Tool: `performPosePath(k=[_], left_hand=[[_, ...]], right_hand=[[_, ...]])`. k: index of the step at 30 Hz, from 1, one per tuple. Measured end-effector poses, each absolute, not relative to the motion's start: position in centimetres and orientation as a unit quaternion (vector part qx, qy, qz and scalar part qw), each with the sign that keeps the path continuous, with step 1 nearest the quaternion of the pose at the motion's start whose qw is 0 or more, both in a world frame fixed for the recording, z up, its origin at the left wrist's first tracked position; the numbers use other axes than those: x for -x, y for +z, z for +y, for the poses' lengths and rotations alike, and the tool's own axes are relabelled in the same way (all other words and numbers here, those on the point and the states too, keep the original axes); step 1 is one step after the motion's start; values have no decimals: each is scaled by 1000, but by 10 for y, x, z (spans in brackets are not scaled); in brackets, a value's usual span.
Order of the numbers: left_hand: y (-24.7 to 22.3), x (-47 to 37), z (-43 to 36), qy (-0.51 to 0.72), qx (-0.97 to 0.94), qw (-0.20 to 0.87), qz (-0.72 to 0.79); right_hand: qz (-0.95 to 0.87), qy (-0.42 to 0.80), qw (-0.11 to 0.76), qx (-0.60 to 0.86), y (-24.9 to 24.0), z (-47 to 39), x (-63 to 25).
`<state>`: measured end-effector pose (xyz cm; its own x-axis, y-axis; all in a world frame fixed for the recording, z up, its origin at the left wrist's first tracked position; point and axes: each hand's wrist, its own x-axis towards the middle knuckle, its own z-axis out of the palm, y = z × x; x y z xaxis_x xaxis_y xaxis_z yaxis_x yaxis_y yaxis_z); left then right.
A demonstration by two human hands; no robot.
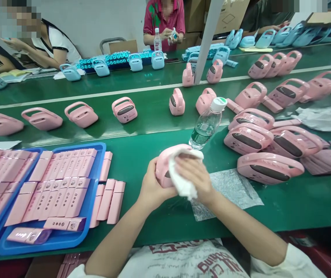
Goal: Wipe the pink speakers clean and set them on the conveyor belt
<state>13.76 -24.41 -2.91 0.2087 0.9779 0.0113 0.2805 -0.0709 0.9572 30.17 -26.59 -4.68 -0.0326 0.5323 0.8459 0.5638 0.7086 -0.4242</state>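
Observation:
Near the middle of the head view, a pink rounded device [163,164] is gripped by my left hand [150,187], its fingers wrapped round the left and lower side. My right hand [196,175], slightly blurred, holds a white cloth [183,181] pressed against the front and right of the device. The cloth covers much of the device, so its handle and most of its front are hidden. Just behind my right hand stands a clear water bottle [204,127] with a green and white cap. A translucent plastic sheet [229,193] lies right of my right forearm.
Blue trays [103,166] of pink bars lie at left, loose pink bars [115,200] beside them. Pink devices [270,168] crowd the right; others line the belt [150,116]. Across it, blue devices [101,67], a grey post [207,42] and people [165,23].

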Motion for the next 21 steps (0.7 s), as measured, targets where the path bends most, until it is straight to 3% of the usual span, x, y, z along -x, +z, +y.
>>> performPosePath(k=[3,6,9,12,14,16,18,21], left_hand=[[-22,-129,-246,370,-689,376,498],[-21,-122,-244,368,-793,218,433],[-26,-124,-241,381,-850,91,352],[-30,-131,-240,397,-857,19,328],[-31,-135,-239,413,-849,-23,328],[-31,-135,-237,418,-846,-62,325],[-29,-132,-236,409,-852,-95,312],[-28,-122,-234,386,-867,-114,293]], right_hand=[[-441,75,729,518,-48,-259,-314],[-276,129,785,540,-41,-255,-323],[-476,155,709,497,-29,-258,-321],[-723,-15,563,401,-20,-260,-307],[-753,-143,533,359,-17,-257,-298],[-751,-184,540,331,-18,-252,-294],[-768,-142,545,305,-21,-246,-295],[-780,39,535,321,-24,-238,-306]])
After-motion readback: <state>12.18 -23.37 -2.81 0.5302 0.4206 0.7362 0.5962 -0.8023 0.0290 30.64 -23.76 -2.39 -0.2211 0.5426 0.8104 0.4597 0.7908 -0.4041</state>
